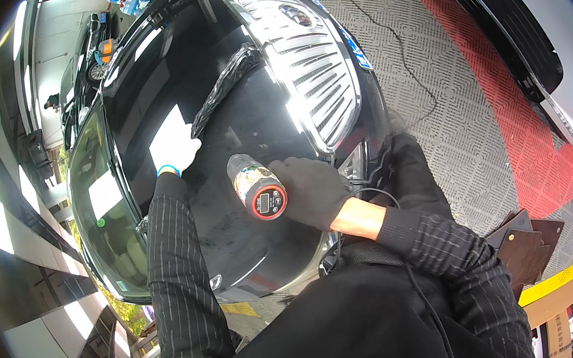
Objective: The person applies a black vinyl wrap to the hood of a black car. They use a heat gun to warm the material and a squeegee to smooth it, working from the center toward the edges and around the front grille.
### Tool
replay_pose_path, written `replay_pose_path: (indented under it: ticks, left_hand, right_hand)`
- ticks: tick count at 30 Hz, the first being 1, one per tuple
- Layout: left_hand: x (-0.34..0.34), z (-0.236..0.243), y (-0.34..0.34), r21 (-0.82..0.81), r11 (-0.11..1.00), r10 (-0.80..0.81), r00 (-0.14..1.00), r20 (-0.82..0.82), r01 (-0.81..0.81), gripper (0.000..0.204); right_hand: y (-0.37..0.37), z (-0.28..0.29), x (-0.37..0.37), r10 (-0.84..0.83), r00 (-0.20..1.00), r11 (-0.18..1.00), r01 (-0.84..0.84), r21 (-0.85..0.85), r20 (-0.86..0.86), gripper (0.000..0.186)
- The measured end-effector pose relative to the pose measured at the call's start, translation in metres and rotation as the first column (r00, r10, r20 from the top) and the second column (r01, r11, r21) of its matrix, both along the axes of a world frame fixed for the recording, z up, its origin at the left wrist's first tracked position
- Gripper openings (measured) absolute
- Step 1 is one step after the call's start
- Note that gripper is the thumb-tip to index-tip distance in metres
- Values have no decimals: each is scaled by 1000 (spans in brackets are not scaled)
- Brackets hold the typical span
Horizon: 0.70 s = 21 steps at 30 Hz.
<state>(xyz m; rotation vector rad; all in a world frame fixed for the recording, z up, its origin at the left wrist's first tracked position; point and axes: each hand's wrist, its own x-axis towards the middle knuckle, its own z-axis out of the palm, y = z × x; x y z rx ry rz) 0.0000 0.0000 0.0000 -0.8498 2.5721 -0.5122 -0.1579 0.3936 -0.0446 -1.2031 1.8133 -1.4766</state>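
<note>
A glossy black car's hood (238, 249) spreads out below me. Across it runs a bunched strip of thin black film (231, 78), wrinkled and shiny, reaching toward the chrome grille. My left hand (186, 150), in a white glove with a blue cuff, is closed at the near end of this film; glare washes out its fingers. My right hand (309, 189) wears a black glove and grips a heat gun (252, 179), a dark barrel with a red-ringed display at its back. Its nozzle points away from me over the hood, and its handle is hidden by my glove.
The chrome grille (312, 68) lies to the right of the hood, the windshield (109, 222) to the left. A black cable (394, 37) trails over the grey and red floor tiles. A white vehicle (559, 9) stands at far right, with brown panels (524, 250) and a cardboard box (571, 280) nearer me.
</note>
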Motion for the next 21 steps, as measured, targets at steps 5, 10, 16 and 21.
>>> replay_pose_path:
  ticks: [5, 10, 16, 21]
  left_hand:
    - [-6, -11, 19, 35, 999, -34, 999, 25, 33, 84]
    - [-5, 0, 23, 30, 996, -84, 996, -31, 85, 80]
    - [-2, -1, 31, -18, 987, -159, 982, -99, 158, 82]
    - [-8, 7, 46, -54, 983, -178, 978, -107, 173, 79]
  right_hand:
    - [18, -1, -8, -34, 999, 999, 34, -10, -2, 18]
    - [21, 4, -8, -9, 1000, 1000, 9, -9, 15, 20]
    - [29, 2, -9, 46, 999, 999, -46, 20, 30, 24]
    - [31, 1, -6, 69, 997, 997, -70, 31, 13, 25]
